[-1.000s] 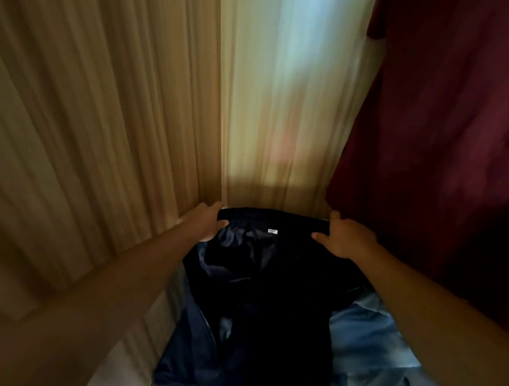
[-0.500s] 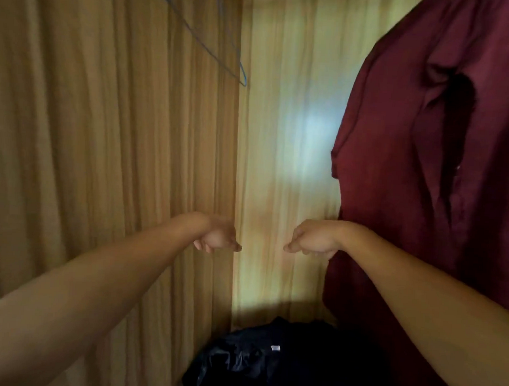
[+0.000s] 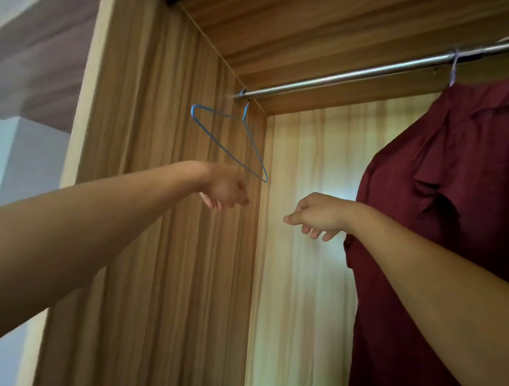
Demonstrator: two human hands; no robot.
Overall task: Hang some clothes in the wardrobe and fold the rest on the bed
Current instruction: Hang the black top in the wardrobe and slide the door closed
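Both hands are empty, fingers loosely curled: the left hand (image 3: 225,191) just below the hanger (image 3: 229,141), the right hand (image 3: 320,215) lower, beside the shirt (image 3: 453,203). The hanger hangs at the rail's (image 3: 342,76) left end; thin, light wire, likely springy, best taken near its hook.

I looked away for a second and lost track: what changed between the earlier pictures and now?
Both hands let go of the dark garment lying low in the wardrobe and rose; it has dropped out of view as the camera tilted up. The left hand now hangs just under the empty blue hanger on the rail, not touching it; the right hand is empty beside it. The maroon shirt still hangs at the right.
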